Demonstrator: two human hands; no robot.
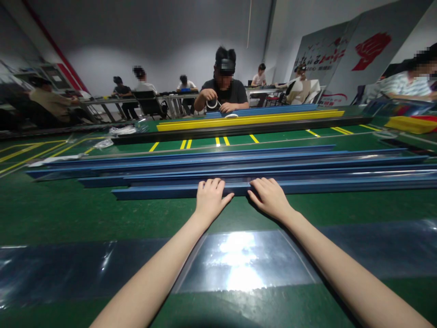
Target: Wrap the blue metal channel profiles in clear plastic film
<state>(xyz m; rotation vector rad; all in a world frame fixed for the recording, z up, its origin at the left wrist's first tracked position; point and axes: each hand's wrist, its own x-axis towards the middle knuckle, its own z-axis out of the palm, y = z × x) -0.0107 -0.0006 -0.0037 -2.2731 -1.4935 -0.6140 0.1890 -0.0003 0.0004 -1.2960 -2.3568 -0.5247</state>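
Note:
The nearest long blue channel strip (164, 192) lies crosswise on the green table (85, 218). Over its middle are both hands, a short gap apart. My left hand (210, 199) has its fingers bent over the strip, with the thumb at the near side pointing right. My right hand (269, 197) grips it the same way, thumb toward the left. The fingertips are partly hidden behind the strip's edge. Under my forearms, nearer to me, a wide clear plastic sheet (239, 259) lies flat and reflects the light.
More blue strips (102, 168) lie just beyond. Farther back are a black strip (239, 130), a yellow strip (252, 120) and crumpled clear plastic (123, 130). A person (223, 86) across the table holds a white tape roll (212, 104). Others sit at tables behind.

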